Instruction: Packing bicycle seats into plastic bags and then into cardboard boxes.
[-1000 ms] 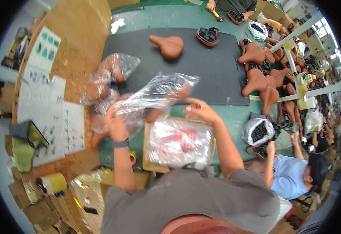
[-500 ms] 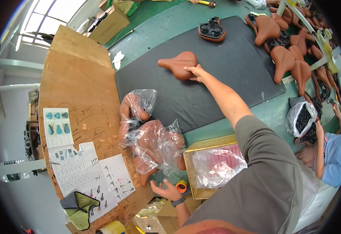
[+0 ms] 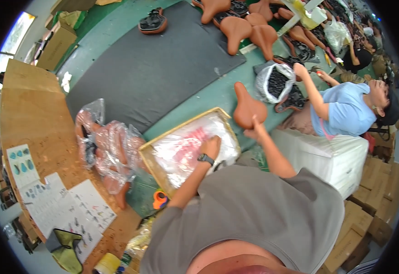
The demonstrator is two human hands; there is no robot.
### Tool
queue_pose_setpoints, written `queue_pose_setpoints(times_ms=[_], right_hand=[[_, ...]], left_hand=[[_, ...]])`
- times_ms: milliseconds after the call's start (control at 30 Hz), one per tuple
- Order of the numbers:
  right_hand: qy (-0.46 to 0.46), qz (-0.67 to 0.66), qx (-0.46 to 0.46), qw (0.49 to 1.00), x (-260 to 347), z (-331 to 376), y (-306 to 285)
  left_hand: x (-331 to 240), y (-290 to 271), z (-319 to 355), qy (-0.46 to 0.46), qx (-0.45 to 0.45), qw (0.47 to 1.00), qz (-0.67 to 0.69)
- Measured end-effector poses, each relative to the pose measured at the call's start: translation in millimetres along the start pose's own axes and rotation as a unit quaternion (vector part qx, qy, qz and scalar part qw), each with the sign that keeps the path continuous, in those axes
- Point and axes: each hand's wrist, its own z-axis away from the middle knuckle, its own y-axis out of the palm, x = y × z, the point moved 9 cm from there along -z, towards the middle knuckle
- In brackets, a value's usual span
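In my right hand (image 3: 256, 130) is a brown bicycle saddle (image 3: 248, 108), gripped at its wide end with the thumb on top. The saddle's narrow nose points away from me, and its smooth cover faces up. My left hand (image 3: 210, 147), with a dark band on the wrist, is inside a yellow-edged box (image 3: 151, 160). Its fingers are bent against the clear plastic bags (image 3: 185, 157) stacked there, and seem closed on one; the fingertips are partly hidden. Several bagged brown saddles (image 3: 112, 146) lie left of the box.
A black mat (image 3: 153, 64) covers much of the green table, with one upturned saddle (image 3: 153, 22) at its far edge. More saddles (image 3: 235, 33) are heaped beyond. On the right, a co-worker (image 3: 345, 107) sits by a bag of black parts (image 3: 276, 83). Orange tape (image 3: 160, 199) lies near the box.
The view has swung right. My right hand has brought the saddle from over the mat to the table's near right side. My left hand, open before, has moved into the box of bags.
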Motion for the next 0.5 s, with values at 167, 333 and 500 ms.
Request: queue_pose_setpoints(times_ms=[167,333,500], right_hand=[[-0.189,0.349,0.091,0.913,-11,82,-33],[-0.5,0.671,-0.047,0.545,117,129,-46],[-0.611,0.724,0.014,0.321,93,70,-31]], left_hand=[[74,94,-6,-0.213,0.005,0.977,-0.006],[60,93,6,-0.134,-0.127,0.981,0.055],[24,68,29,-0.184,-0.174,0.963,0.089]])
